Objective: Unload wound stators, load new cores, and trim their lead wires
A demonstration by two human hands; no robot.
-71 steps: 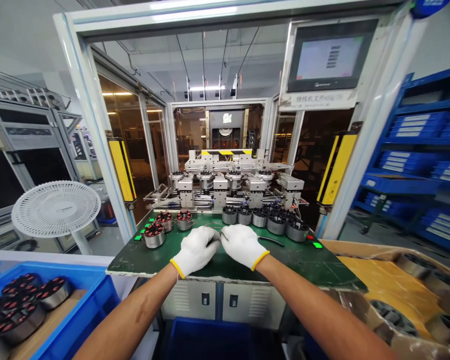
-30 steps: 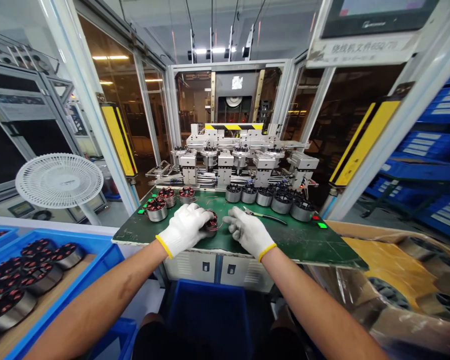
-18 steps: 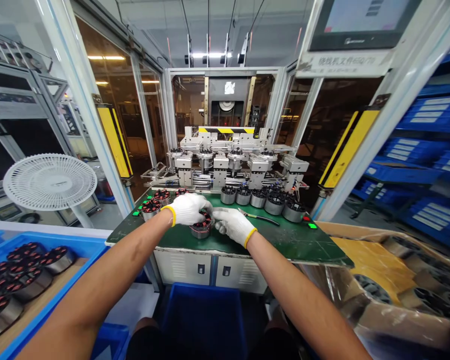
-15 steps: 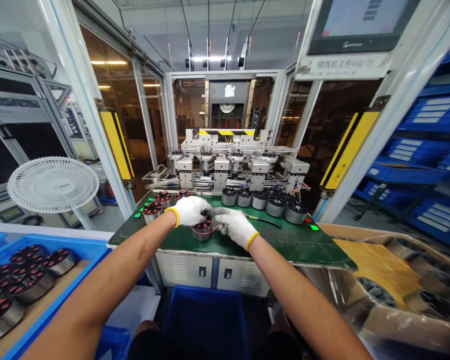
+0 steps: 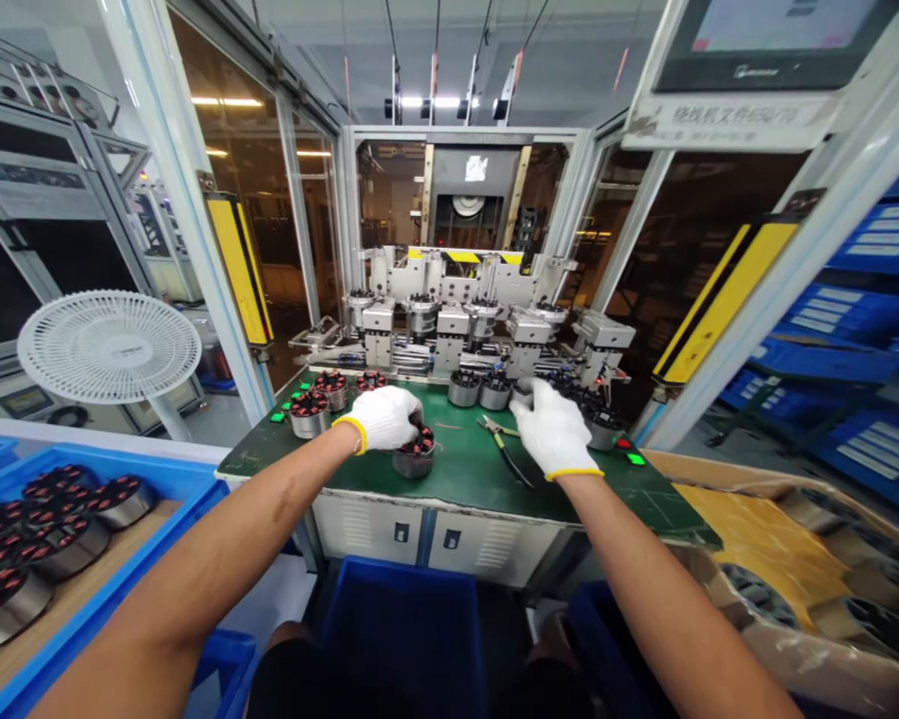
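My left hand (image 5: 388, 419), in a white glove with a yellow cuff, has its fingers closed on the top of a wound motor stator (image 5: 414, 459) standing on the green bench. Red-black coils show in its steel ring. My right hand (image 5: 558, 429), also gloved, is over the right side of the bench, beside a pair of pliers (image 5: 503, 449). The pliers lie with handles spread, one of them running up to the glove. The right fingertips are blurred in front of the unwound stators (image 5: 464, 387), so their hold cannot be made out.
Several wound stators (image 5: 309, 414) stand at the bench's left end. Behind is a winding machine (image 5: 449, 330) between yellow light curtains (image 5: 240, 270). A blue tray (image 5: 202, 489) of wound stators is at left, near a white fan (image 5: 112, 345). At right stands a carton (image 5: 764, 499).
My right hand has left the wires at the stator and moved right, to the pliers. The pliers have swung round and their handles now stand apart. My left hand stays on the stator.
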